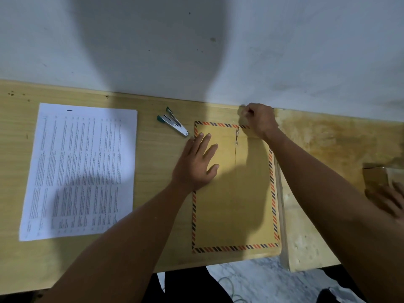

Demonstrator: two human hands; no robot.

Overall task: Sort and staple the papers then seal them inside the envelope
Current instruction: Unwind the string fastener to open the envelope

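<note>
Head view shows the envelope (236,193) flat on the counter (157,182). Left hand (196,162) presses its left edge, fingers spread; right hand (259,119) pinches its top flap. Papers (80,169) and stapler (173,124) lie left of the envelope

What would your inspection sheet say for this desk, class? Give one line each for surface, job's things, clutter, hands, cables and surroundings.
Surface: wooden desk; its right part looks stained and worn.
Job's things: paper stack lies flat at left; stapler lies between it and the striped-border envelope, whose string clasp is near its far edge.
Clutter: a brown object at the right edge, too blurred to identify.
Hands: left hand flat on the envelope; right hand closed at the envelope's far edge.
Cables: a thin cable on the floor below.
Surroundings: plain wall behind; another hand at far right.
</note>
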